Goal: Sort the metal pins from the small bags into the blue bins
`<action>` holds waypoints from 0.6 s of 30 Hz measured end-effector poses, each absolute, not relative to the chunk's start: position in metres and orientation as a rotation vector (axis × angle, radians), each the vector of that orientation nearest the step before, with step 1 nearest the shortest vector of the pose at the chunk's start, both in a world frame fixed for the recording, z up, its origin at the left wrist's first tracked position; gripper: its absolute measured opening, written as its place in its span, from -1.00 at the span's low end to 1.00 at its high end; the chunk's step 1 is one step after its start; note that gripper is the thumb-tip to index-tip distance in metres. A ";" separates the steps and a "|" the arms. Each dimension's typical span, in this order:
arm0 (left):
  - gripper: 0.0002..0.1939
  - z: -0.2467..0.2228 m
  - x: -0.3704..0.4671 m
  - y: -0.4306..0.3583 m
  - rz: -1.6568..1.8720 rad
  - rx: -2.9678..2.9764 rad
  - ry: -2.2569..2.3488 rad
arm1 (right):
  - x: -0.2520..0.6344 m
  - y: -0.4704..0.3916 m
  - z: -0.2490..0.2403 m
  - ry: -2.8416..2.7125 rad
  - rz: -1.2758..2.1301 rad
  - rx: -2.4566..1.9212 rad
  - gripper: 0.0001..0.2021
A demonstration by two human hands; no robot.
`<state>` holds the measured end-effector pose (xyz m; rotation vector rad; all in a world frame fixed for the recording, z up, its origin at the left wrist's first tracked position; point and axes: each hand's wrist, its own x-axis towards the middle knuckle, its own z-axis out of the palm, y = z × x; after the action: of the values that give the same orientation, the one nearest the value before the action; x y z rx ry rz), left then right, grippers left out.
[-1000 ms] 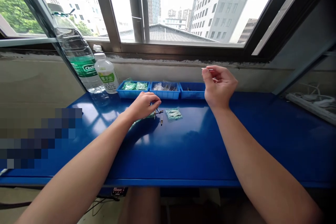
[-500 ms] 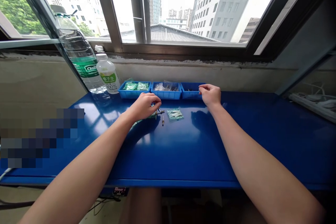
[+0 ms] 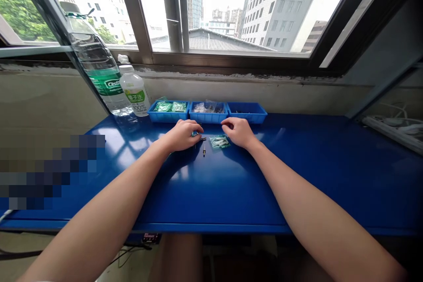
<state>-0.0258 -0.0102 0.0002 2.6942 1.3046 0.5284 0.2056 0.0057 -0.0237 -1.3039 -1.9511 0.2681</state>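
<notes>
My left hand (image 3: 185,135) is closed at the fingertips over small dark parts and a green packet; what it grips is too small to make out. My right hand (image 3: 240,131) hovers above the blue table, just right of a green-and-white packet (image 3: 219,142), with thumb and fingers curled together; anything between them is hidden. Between the hands, a small metal part with a dark end (image 3: 204,150) lies on the table. Behind them stand a blue bin of green packets (image 3: 168,117), a blue bin of clear bags (image 3: 208,118) and a blue bin with small dark pieces (image 3: 254,118).
At the back left stand a large water bottle (image 3: 99,70) and a smaller white-capped bottle (image 3: 135,90). The window frame and wall rise behind the bins. A white power strip (image 3: 393,130) lies at the far right. The table's front edge (image 3: 211,228) runs below my forearms.
My right hand has moved left and nearer, from the right bin to beside the packet. My left hand has shifted slightly over the small parts.
</notes>
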 end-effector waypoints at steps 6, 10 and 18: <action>-0.78 0.003 -0.024 -0.013 0.400 2.668 1.326 | 0.184 -0.011 -0.023 -2.249 0.283 -1.082 -0.78; -0.79 0.002 -0.024 -0.012 0.371 2.664 1.332 | 0.178 -0.017 -0.022 -2.383 0.264 -1.027 -0.75; -0.77 0.000 -0.024 -0.012 0.400 2.678 1.308 | 0.165 -0.022 -0.021 -2.459 0.186 -1.095 -0.79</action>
<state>-0.0235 -0.0115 0.0000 2.6782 1.3080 0.4003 0.1653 -0.0221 -0.0205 -1.0946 -2.4594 0.1859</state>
